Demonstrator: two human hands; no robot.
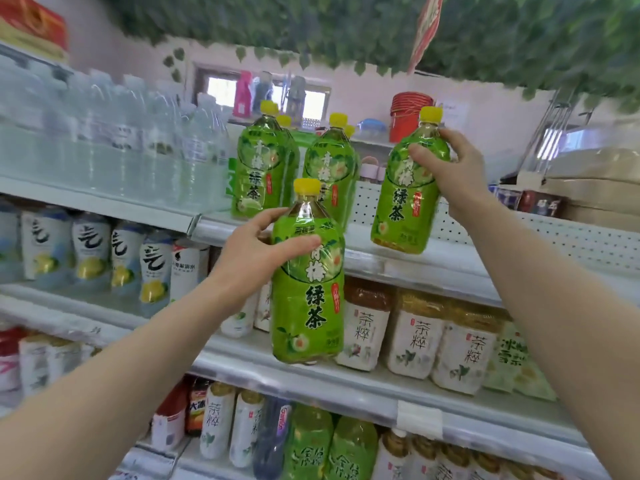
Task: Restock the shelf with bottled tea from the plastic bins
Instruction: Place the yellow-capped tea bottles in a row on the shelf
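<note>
Here, two bare hands each hold a green tea bottle up in front of a shop shelf.

The left hand (258,247) has its grip curled round the shoulder of a yellow-capped bottle (308,289), thumb across the front of the label, fingers behind. The right hand (450,168) has its grip wrapped round the neck end of a second bottle (407,195), held tilted just above the upper shelf (433,261). Two rows of matching bottles (263,168) stand on that shelf, beside packs of clear water bottles (138,133). Lower shelves hold white-labelled tea bottles (414,337).
</note>
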